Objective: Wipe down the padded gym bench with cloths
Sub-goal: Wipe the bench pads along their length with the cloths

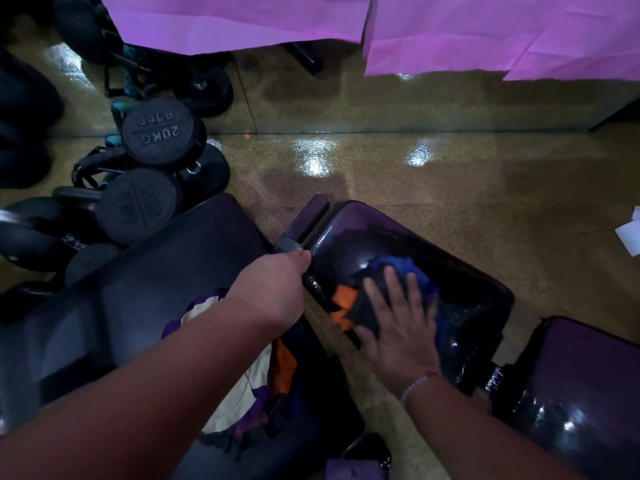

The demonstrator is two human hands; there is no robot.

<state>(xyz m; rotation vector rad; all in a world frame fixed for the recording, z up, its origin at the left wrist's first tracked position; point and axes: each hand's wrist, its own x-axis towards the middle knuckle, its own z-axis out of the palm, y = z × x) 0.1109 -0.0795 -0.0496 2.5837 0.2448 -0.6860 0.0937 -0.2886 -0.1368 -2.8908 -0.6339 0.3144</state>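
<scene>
A dark purple padded bench pad point(374, 233) lies in the middle, shiny and wet-looking. My right hand point(398, 323) presses flat with spread fingers on a blue, black and orange cloth point(346, 303) that sits on this pad. My left hand point(273, 289) is closed on the pad's left edge, beside a dark metal bar point(304, 223). A second cloth point(242, 386), cream, purple and orange, lies under my left forearm on another dark padded bench point(138, 299) at the left. A further purple pad point(581, 375) shows at the lower right.
Black 20 kg dumbbells point(156, 133) are piled on the floor at the left. Purple sheets point(485, 32) hang along the top, above a mirror. The glossy speckled floor point(450, 185) stretches to the right, with a white paper scrap point(628, 233) at the right edge.
</scene>
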